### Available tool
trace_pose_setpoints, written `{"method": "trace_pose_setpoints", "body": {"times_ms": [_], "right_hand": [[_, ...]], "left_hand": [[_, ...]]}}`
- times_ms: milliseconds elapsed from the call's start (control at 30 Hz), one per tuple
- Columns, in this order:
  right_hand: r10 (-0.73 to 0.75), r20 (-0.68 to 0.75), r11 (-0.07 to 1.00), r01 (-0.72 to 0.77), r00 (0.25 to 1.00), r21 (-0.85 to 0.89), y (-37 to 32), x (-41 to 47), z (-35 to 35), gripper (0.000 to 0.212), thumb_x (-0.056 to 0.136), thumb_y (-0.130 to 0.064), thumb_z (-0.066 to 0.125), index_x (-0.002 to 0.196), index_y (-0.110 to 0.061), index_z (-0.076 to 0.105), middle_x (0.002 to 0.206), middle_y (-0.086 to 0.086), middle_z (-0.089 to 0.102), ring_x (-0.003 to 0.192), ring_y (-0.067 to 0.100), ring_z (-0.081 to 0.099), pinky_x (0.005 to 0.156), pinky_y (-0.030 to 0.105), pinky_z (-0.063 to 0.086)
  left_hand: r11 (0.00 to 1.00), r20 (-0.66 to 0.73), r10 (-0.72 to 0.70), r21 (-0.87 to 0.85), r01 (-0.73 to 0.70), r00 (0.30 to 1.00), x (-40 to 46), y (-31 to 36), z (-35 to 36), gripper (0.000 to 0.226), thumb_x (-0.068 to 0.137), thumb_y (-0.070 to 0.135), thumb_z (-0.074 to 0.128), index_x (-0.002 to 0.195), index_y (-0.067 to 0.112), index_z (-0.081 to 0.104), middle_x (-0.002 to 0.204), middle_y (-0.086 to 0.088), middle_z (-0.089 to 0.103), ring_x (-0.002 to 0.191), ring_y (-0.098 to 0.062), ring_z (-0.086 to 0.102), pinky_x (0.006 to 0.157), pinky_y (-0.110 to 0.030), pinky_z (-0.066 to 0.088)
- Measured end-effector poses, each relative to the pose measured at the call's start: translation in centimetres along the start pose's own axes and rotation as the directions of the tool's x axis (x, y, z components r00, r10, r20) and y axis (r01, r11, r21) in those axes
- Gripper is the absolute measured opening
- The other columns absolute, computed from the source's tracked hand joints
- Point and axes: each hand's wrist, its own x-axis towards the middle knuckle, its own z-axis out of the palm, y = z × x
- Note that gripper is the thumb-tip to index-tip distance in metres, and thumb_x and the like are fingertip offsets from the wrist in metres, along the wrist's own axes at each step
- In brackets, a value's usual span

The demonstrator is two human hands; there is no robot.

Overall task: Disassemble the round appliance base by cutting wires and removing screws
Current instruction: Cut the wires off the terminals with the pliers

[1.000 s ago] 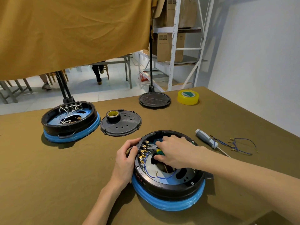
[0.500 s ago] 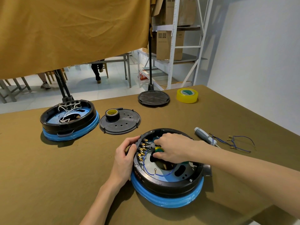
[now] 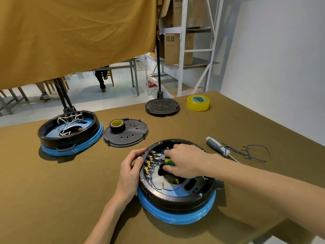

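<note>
The round appliance base point(image 3: 182, 199), black with a blue-wrapped lower rim, lies open on the table in front of me. My left hand point(image 3: 131, 170) grips its left rim. Inside the base, my right hand point(image 3: 184, 162) holds cutters with a green and yellow handle point(image 3: 169, 162), their metal jaws pointing at the row of brass terminals point(image 3: 149, 162) on the left inner wall. A blue wire point(image 3: 168, 188) with a ring lug loops across the base floor.
A grey-handled screwdriver point(image 3: 217, 146) and cut blue wires point(image 3: 249, 152) lie to the right. A second open base point(image 3: 70, 134) sits far left, next to a black cover point(image 3: 125, 133) bearing a tape roll point(image 3: 117, 125). Another cover point(image 3: 161, 106) and yellow tape point(image 3: 197, 102) lie beyond.
My right hand has shifted slightly inside the base with the cutters toward the terminals. The left hand keeps its hold on the rim; the view has shifted a little.
</note>
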Motion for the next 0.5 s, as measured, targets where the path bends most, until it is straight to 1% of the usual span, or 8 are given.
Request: {"method": "trace_pose_setpoints", "body": {"times_ms": [67, 133, 200, 267, 367, 500], "right_hand": [[-0.010, -0.004, 1.000, 0.010, 1.000, -0.030, -0.1, 0.1, -0.1, 0.042, 0.101, -0.057, 0.047, 0.104, -0.016, 0.055, 0.085, 0.000, 0.046, 0.084, 0.026, 0.053, 0.068, 0.037, 0.044], [-0.016, 0.008, 0.998, 0.016, 1.000, -0.069, -0.2, 0.4, -0.4, 0.042, 0.101, -0.057, 0.047, 0.101, -0.016, 0.054, 0.084, 0.001, 0.047, 0.082, 0.026, 0.052, 0.067, 0.037, 0.043], [-0.021, 0.026, 0.995, 0.024, 0.999, -0.093, -0.4, 0.9, -0.7, 0.045, 0.101, -0.056, 0.048, 0.105, -0.012, 0.058, 0.090, 0.005, 0.052, 0.085, 0.029, 0.056, 0.069, 0.038, 0.045], [-0.037, 0.048, 0.993, 0.042, 0.998, -0.112, -0.6, 1.4, -0.9, 0.046, 0.101, -0.055, 0.048, 0.107, -0.011, 0.057, 0.093, 0.007, 0.054, 0.089, 0.031, 0.058, 0.070, 0.039, 0.047], [-0.051, 0.080, 0.989, 0.061, 0.995, -0.132, -0.6, 2.0, -1.2, 0.038, 0.102, -0.055, 0.047, 0.099, -0.017, 0.048, 0.082, 0.000, 0.044, 0.085, 0.030, 0.056, 0.067, 0.036, 0.042], [-0.044, 0.124, 0.986, 0.063, 0.991, -0.156, -0.6, 2.5, -1.7, 0.038, 0.102, -0.054, 0.047, 0.101, -0.017, 0.049, 0.075, -0.002, 0.042, 0.075, 0.027, 0.054, 0.061, 0.033, 0.040]], "left_hand": [[1.000, -0.005, -0.004, 0.004, 0.004, 1.000, 0.1, 0.1, 0.0, 0.035, 0.095, 0.031, 0.048, 0.124, 0.022, 0.065, 0.113, 0.011, 0.072, 0.109, -0.006, 0.067, 0.082, -0.019, 0.055], [1.000, -0.004, -0.002, 0.005, 0.002, 1.000, 0.1, 0.1, -0.1, 0.034, 0.095, 0.031, 0.048, 0.123, 0.023, 0.065, 0.112, 0.014, 0.072, 0.109, -0.005, 0.067, 0.082, -0.018, 0.055], [1.000, 0.003, -0.002, 0.002, 0.002, 1.000, 0.0, 0.2, 0.0, 0.032, 0.095, 0.029, 0.047, 0.122, 0.024, 0.065, 0.110, 0.018, 0.072, 0.107, -0.003, 0.067, 0.081, -0.016, 0.055], [1.000, 0.005, 0.000, -0.004, 0.000, 1.000, 0.0, 0.3, 0.0, 0.032, 0.095, 0.029, 0.047, 0.121, 0.024, 0.065, 0.109, 0.020, 0.072, 0.106, -0.002, 0.067, 0.080, -0.015, 0.054], [1.000, 0.001, 0.002, -0.004, -0.002, 1.000, 0.0, 0.3, 0.0, 0.032, 0.095, 0.029, 0.047, 0.121, 0.024, 0.065, 0.109, 0.019, 0.072, 0.106, -0.002, 0.067, 0.081, -0.015, 0.054], [1.000, -0.001, 0.000, 0.012, 0.000, 1.000, 0.1, 0.2, -0.1, 0.034, 0.095, 0.030, 0.047, 0.123, 0.023, 0.065, 0.112, 0.017, 0.072, 0.110, -0.004, 0.066, 0.084, -0.017, 0.054]]}}
